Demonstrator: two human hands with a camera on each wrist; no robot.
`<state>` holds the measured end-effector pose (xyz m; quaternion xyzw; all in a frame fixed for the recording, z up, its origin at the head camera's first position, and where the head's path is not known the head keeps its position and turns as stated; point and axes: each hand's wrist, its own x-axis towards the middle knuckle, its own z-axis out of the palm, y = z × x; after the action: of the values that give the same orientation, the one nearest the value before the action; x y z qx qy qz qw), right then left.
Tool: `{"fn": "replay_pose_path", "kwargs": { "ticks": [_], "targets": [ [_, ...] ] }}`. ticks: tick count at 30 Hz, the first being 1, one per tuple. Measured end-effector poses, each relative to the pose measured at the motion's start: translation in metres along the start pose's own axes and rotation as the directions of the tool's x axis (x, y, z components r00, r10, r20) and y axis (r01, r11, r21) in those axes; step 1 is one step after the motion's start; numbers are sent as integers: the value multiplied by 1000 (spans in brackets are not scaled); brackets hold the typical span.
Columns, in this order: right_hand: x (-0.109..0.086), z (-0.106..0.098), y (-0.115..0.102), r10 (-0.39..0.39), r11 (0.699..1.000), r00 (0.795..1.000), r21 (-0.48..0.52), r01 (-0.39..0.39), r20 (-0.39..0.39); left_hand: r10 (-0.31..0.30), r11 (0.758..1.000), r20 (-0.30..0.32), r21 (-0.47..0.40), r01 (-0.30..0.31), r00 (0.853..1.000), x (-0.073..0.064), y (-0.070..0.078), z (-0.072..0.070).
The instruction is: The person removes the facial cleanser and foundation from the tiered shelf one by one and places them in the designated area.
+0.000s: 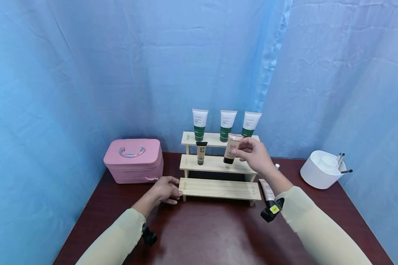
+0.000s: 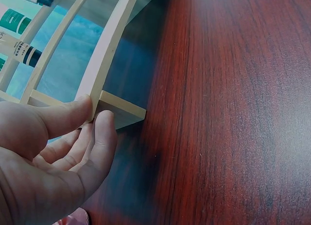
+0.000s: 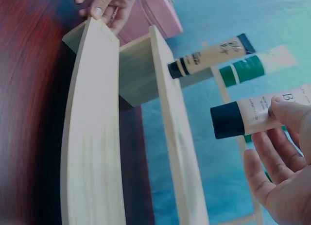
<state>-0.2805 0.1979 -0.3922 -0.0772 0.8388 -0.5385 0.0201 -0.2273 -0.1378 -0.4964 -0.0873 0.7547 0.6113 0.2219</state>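
Observation:
My right hand [image 1: 256,154] pinches a beige BB cream tube [image 1: 232,149], black cap down, above the middle step of a three-tier wooden display rack [image 1: 219,188]. In the right wrist view the capped end of this BB cream tube [image 3: 252,117] hangs off the step's edge. My left hand [image 1: 166,189] grips the front left corner of the lowest step, thumb on top and fingers at its end. A smaller beige tube with black ends [image 1: 201,154] stands on the middle step's left. Three white-and-green tubes [image 1: 199,123] stand along the top step.
Another BB cream tube [image 1: 268,191] lies on the dark red table right of the rack, partly behind my right forearm. A pink case [image 1: 134,162] with a metal handle stands at left. A white organizer [image 1: 318,173] holding brushes stands at right. Blue curtains [image 1: 172,66] hang behind.

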Motion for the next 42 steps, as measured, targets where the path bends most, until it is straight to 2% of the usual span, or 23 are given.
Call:
{"fn": "replay_pose_path", "kwargs": {
  "ticks": [8,12,17,28,33,42],
  "targets": [
    [-19,-50,12,-19,999,997,-31,17,-68,-6,1000,3,5,6,1000,1,1,0],
    [-29,-77,31,-9,999,994,-34,5,-110,-3,1000,5,2,3,1000,1,0,-1],
    [-39,-100,64,64,991,989,-107,-78,-130,-5,1000,-9,7,5,1000,-1,0,-4],
    [-61,-120,126,225,971,972,-64,-230,-73,-7,1000,-9,1,7,1000,-2,-1,-5],
    [-71,-123,145,300,951,951,-61,-304,-72,3,1000,4,0,-3,1000,-1,0,-3],
    [-83,-124,169,343,931,937,-105,-348,-69,-4,1000,9,-6,4,1000,1,0,0]
  ]
}}
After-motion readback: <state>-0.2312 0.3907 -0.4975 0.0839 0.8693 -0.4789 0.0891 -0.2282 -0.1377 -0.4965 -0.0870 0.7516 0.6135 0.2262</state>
